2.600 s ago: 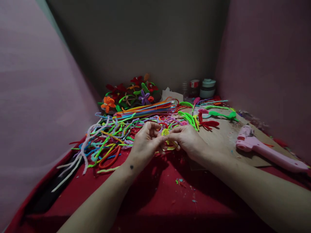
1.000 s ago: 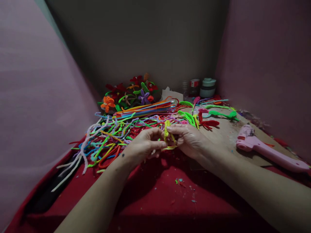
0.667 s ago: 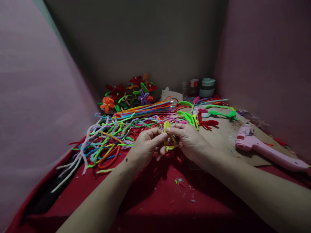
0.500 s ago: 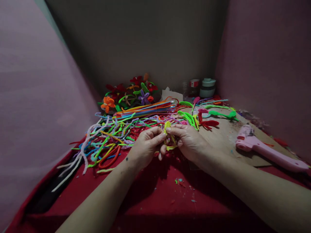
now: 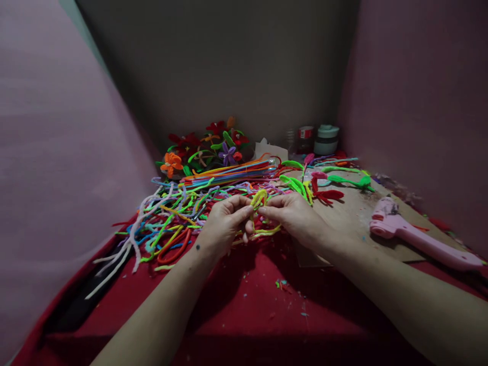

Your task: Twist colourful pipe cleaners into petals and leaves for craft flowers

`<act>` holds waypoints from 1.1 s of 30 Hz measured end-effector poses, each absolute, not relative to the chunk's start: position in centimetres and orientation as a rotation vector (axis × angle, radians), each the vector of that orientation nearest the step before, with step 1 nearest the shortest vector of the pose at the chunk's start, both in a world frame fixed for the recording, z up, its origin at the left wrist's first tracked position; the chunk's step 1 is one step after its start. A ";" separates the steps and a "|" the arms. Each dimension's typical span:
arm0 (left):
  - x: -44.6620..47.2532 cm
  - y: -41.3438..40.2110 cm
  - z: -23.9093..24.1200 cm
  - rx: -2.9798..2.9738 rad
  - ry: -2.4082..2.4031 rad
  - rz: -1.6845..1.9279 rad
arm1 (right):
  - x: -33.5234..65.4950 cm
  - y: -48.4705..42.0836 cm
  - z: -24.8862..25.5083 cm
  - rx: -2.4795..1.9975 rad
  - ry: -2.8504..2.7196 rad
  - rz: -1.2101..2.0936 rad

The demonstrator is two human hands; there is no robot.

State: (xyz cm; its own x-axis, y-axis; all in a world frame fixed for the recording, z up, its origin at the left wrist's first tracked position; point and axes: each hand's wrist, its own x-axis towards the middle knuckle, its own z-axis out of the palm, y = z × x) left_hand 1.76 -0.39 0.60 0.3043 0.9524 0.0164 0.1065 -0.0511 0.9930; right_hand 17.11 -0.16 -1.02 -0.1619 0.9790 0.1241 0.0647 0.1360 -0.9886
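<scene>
Between my two hands is a yellow pipe cleaner (image 5: 260, 197), bent into a loop that stands up above the fingertips. A further yellow length curves below, between the palms. My left hand (image 5: 227, 218) pinches it from the left, thumb against fingers. From the right, my right hand (image 5: 295, 216) pinches the same piece with thumb and forefinger. Both hands are over the front of the table, just before a tangle of loose pipe cleaners (image 5: 168, 223) in many colours. The fingers hide part of the yellow piece.
A bundle of straight pipe cleaners (image 5: 232, 172) lies behind the tangle, with pipe-cleaner flowers (image 5: 227, 152) at the back left. To the right, a pink glue gun (image 5: 415, 231) rests across a board (image 5: 351, 218). A lidded jar (image 5: 327, 140) stands at the back; scraps (image 5: 282, 285) dot the red cloth.
The yellow loop above the fingertips has become wider and rounder. My hands have shifted slightly and stay pinched on the piece. The view has moved a little.
</scene>
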 end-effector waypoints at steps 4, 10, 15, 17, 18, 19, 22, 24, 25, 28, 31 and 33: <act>1.8 -0.3 0.6 1.504 1.101 0.982 | 17.1 -0.3 -0.8 -0.986 -1.368 1.332; 2.1 -0.7 1.0 1.567 1.165 1.014 | 16.9 -0.5 -0.6 -0.866 -1.148 1.605; 2.2 -0.7 0.9 1.631 1.206 1.023 | 16.6 -0.6 -0.7 -0.864 -1.062 1.484; 2.2 -0.7 0.8 1.649 1.213 1.024 | 16.6 -0.6 -0.9 -0.836 -1.077 1.472; 2.2 -0.7 0.7 1.653 1.219 1.021 | 16.5 -0.6 -0.9 -0.826 -1.091 1.472; 2.2 -0.7 0.6 1.654 1.226 1.019 | 16.5 -0.6 -1.0 -0.823 -1.101 1.468; 2.2 -0.7 0.4 1.664 1.233 1.013 | 16.5 -0.7 -0.9 -0.849 -1.107 1.392; 2.2 -0.7 0.3 1.673 1.222 1.014 | 16.4 -0.8 -0.8 -0.863 -1.114 1.275; 2.2 -0.7 0.3 1.675 1.215 1.015 | 16.4 -0.8 -0.8 -0.867 -1.125 1.211; 2.3 -0.8 0.1 1.669 1.203 1.017 | 16.4 -0.7 -1.0 -0.917 -1.205 1.009; 2.4 -0.8 -0.2 1.657 1.168 1.047 | 16.4 -0.6 -1.7 -0.975 -1.314 0.819; 2.5 -0.9 -0.2 1.652 1.147 1.071 | 16.3 -0.4 -2.1 -0.981 -1.358 0.760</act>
State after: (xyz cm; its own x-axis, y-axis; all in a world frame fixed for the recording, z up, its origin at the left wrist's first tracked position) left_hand 2.46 -0.87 -0.25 0.2172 0.9595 0.1796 0.2448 -0.2317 0.9415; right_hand 16.32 -0.44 -2.13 0.0946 0.8967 0.4324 0.0999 0.4236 -0.9003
